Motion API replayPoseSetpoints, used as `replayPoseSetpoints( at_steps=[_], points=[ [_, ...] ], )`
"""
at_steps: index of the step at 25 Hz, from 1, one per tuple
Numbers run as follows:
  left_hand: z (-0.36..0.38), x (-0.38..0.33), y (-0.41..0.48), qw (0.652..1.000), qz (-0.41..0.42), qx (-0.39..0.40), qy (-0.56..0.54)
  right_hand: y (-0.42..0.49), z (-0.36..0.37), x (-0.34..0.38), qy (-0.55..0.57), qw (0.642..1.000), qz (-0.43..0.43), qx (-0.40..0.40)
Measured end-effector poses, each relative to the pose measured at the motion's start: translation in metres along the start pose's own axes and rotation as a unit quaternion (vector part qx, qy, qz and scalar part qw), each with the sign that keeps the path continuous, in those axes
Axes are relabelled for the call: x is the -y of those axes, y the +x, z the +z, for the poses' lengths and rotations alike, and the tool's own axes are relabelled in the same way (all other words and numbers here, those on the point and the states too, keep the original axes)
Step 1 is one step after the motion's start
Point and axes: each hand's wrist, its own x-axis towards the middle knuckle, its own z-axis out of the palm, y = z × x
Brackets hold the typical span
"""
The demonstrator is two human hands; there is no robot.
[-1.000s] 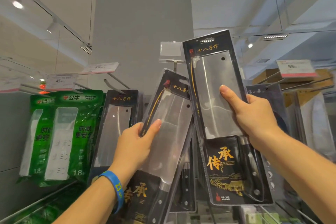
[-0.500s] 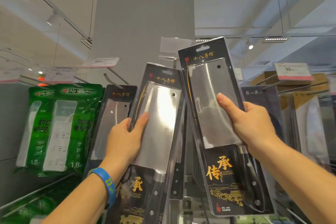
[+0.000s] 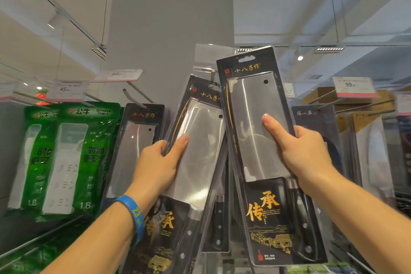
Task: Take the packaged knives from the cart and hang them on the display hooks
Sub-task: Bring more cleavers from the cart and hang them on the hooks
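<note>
Clear, glossy plastic blisters throw back the store lights over the smooth, satin steel blades of the left packaged knife [image 3: 200, 151] and the right packaged knife [image 3: 251, 122], each backed by black card printed in metallic gold. Shiny, crinkled green plastic pouches [image 3: 73, 162] hang beside them under thin grey metal display hooks [image 3: 134, 99], before a smooth, matt grey pillar [image 3: 169, 29].

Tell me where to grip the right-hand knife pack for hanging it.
Pinch the pack mid-blade at its right edge, coming from the right, as the right hand does, with the thumb flat on the front. The card is flat and upright, and that grip leaves the top hang slot free.
</note>
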Motion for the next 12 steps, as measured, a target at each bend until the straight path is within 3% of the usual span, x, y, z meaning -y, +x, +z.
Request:
replayPoseSetpoints(
  at_steps=[4, 12],
  points=[
    [0.007, -0.006, 0.007, 0.999, 0.012, -0.028, 0.025, 0.0, 0.0, -0.004, -0.01, 1.0, 0.002, -0.024],
    [-0.006, -0.007, 0.006, 0.999, -0.034, 0.014, -0.019, -0.001, 0.002, -0.009, 0.009, 0.999, 0.005, -0.042]
  ],
)
